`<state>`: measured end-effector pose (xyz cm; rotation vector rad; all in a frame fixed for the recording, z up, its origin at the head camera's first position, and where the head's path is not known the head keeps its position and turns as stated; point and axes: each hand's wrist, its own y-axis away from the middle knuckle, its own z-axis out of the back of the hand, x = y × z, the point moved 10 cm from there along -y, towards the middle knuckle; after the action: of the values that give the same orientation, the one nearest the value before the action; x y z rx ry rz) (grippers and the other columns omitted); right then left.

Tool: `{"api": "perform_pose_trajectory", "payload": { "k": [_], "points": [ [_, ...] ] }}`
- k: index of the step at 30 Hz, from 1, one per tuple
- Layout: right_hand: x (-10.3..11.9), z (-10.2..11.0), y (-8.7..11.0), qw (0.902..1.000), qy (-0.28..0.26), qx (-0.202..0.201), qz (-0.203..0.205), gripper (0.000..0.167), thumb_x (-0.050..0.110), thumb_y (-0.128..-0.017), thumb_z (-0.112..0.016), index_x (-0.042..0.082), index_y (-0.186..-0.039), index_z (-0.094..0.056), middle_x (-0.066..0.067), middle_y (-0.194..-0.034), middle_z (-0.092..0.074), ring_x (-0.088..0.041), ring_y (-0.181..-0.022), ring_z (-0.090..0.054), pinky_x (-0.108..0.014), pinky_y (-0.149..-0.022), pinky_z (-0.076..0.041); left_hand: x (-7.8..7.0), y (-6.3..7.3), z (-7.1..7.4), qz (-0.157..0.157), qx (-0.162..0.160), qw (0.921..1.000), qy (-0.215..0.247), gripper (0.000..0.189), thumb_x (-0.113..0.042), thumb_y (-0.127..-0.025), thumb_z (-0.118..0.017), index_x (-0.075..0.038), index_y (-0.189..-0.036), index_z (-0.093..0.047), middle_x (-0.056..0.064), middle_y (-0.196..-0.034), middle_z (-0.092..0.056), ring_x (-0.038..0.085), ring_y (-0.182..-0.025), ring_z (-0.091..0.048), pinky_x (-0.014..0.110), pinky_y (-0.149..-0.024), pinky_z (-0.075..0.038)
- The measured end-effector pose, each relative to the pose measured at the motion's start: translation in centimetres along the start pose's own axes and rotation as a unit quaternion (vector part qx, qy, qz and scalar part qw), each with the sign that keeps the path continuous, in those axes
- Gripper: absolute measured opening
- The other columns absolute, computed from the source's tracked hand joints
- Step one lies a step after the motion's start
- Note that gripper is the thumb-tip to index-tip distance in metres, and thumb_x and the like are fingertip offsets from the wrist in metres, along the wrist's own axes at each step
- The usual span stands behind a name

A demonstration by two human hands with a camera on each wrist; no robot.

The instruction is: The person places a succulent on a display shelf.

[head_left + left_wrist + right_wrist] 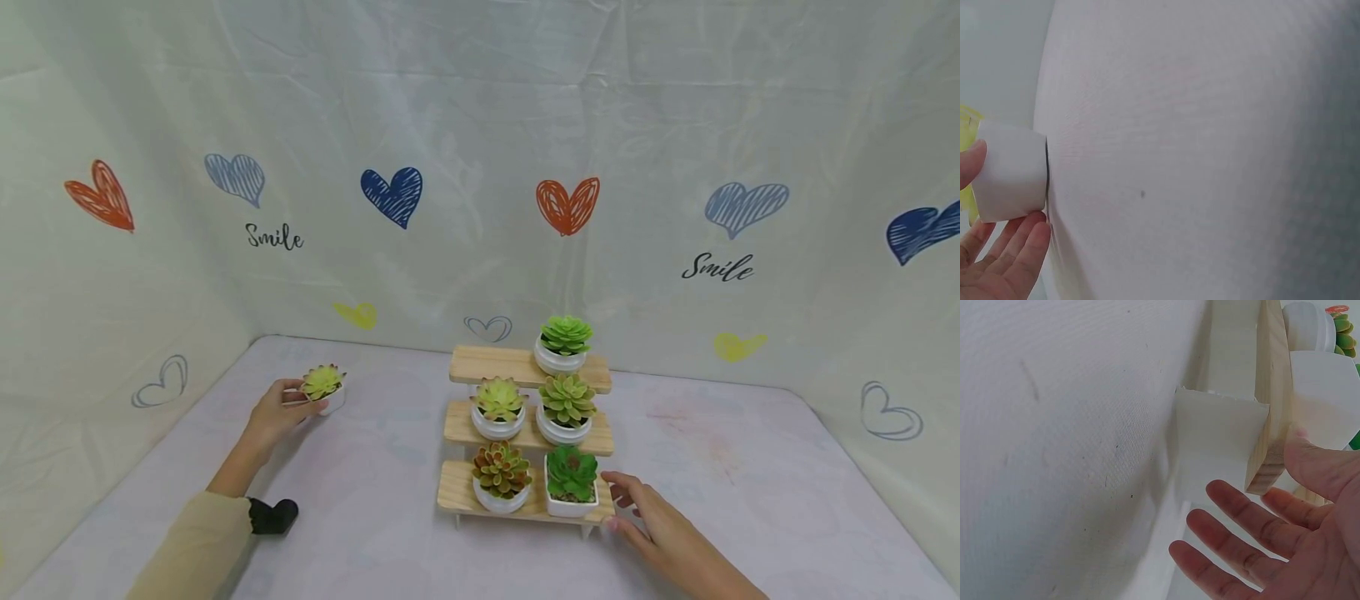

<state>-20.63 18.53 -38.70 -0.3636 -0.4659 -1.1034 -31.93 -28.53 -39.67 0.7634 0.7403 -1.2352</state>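
Observation:
At the left of the table, my left hand (279, 415) holds a small potted succulent (322, 383), yellow-green with reddish tips. Thumb and fingers lie on opposite sides of its white pot (1013, 172), whose base is right at the tabletop. A three-tier wooden plant stand (480, 364) stands right of centre. My right hand (652, 521) is at the right end of its lowest shelf, the thumb (1310, 465) at the wooden edge and the other fingers loosely spread. Closest to that hand is a dark green succulent (572, 473) in a square white pot.
A reddish-brown succulent (502, 471) shares the lowest shelf. Two light green succulents, one left (499, 400) and one right (567, 402), sit on the middle shelf. A bright green succulent (567, 335) tops the stand. A white curtain (465, 100) with hearts hangs behind the table (360, 517).

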Motion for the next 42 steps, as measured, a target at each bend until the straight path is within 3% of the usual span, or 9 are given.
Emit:
{"api": "perform_pose_trajectory", "payload": {
  "k": [7,16,35,42],
  "points": [
    [-0.2,-0.1,0.0,0.9999,-0.004,0.004,-0.01,0.056,0.035,-0.093,-0.053,-0.002,-0.132,-0.04,-0.006,-0.112,-0.054,-0.023,-0.095,-0.056,-0.031,-0.073,-0.05,-0.7,0.3,0.2,-0.007,-0.003,0.9999,-0.008,0.08,-0.038,-0.088,-0.061,0.009,-0.14,-0.021,0.033,-0.136,-0.035,0.044,-0.126,-0.039,0.051,-0.098,-0.039],
    [-0.1,-0.1,0.0,1.0,-0.003,0.0,-0.005,0.054,0.034,-0.093,-0.053,-0.001,-0.132,-0.041,-0.006,-0.112,-0.054,-0.022,-0.094,-0.056,-0.029,-0.072,-0.049,-2.7,1.0,0.5,-0.042,-0.02,0.9989,-0.012,0.078,-0.04,-0.088,-0.062,0.005,-0.14,-0.025,0.03,-0.136,-0.038,0.043,-0.124,-0.042,0.051,-0.097,-0.041],
    [-0.1,-0.2,0.0,0.9999,-0.009,0.006,-0.003,0.055,0.034,-0.093,-0.053,-0.001,-0.133,-0.039,-0.007,-0.112,-0.054,-0.022,-0.095,-0.056,-0.03,-0.073,-0.05,-9.9,3.1,-1.0,-0.121,-0.022,0.9921,0.026,0.068,-0.04,-0.088,-0.062,-0.005,-0.139,-0.033,0.02,-0.132,-0.044,0.037,-0.116,-0.052,0.048,-0.095,-0.044],
    [-0.2,-0.2,0.0,0.9998,-0.013,0.011,-0.007,0.056,0.035,-0.093,-0.052,-0.001,-0.133,-0.039,-0.007,-0.112,-0.053,-0.023,-0.095,-0.056,-0.031,-0.073,-0.05,-12.7,3.9,-2.2,-0.141,-0.018,0.9874,0.07,0.064,-0.036,-0.087,-0.064,-0.008,-0.137,-0.035,0.014,-0.127,-0.045,0.031,-0.114,-0.055,0.041,-0.095,-0.043]
  ]
}}
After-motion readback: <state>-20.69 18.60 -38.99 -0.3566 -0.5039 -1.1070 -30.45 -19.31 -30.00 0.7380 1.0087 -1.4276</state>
